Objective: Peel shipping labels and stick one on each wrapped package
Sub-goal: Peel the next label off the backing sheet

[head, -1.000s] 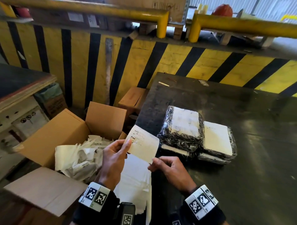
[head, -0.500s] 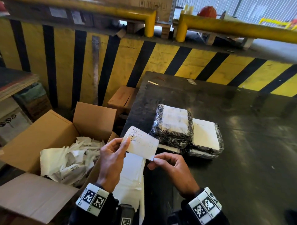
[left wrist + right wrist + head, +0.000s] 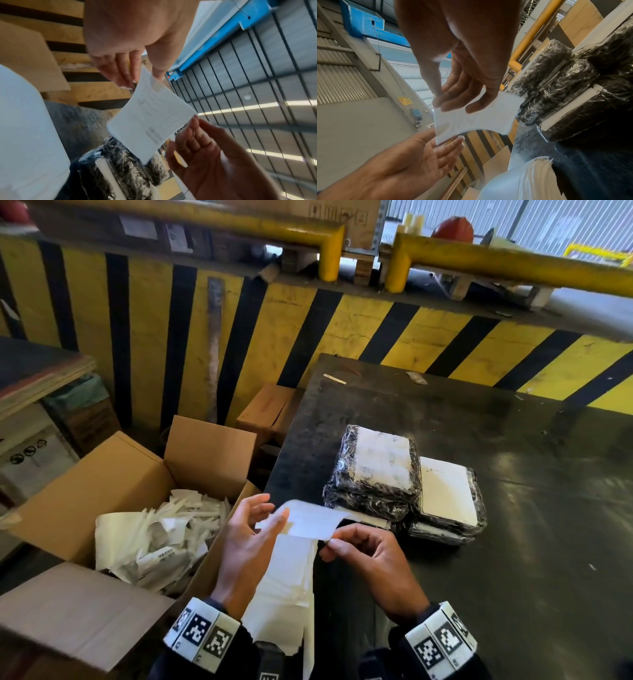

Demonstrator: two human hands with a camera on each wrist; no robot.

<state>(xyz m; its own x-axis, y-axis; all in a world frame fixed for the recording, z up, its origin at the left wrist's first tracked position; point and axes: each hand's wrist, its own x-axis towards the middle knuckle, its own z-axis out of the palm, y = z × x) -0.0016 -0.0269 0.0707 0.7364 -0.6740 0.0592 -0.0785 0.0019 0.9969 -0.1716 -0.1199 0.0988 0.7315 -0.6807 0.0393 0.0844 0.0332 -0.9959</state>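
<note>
A white shipping label [image 3: 308,522] hangs level between my two hands at the near left edge of the dark table [image 3: 513,525]. My left hand [image 3: 270,513] pinches its left end with thumb and fingertips; the left wrist view shows the printed face of the label [image 3: 149,115] from below. My right hand [image 3: 329,542] pinches the right corner of the label [image 3: 474,121]. A strip of white label sheets [image 3: 284,587] lies under the hands. Just beyond, film-wrapped black packages [image 3: 376,470] are stacked, with a second stack [image 3: 448,494] beside them; the top ones carry white labels.
An open cardboard box [image 3: 102,474] holding crumpled white backing paper [image 3: 154,535] stands left of the table. A small brown carton [image 3: 270,409] sits behind it. A yellow and black striped barrier [image 3: 274,337] with yellow rails closes the far side.
The label has tipped from facing me, print visible, to lying level between the hands, print side down. Both hands stay on its ends.
</note>
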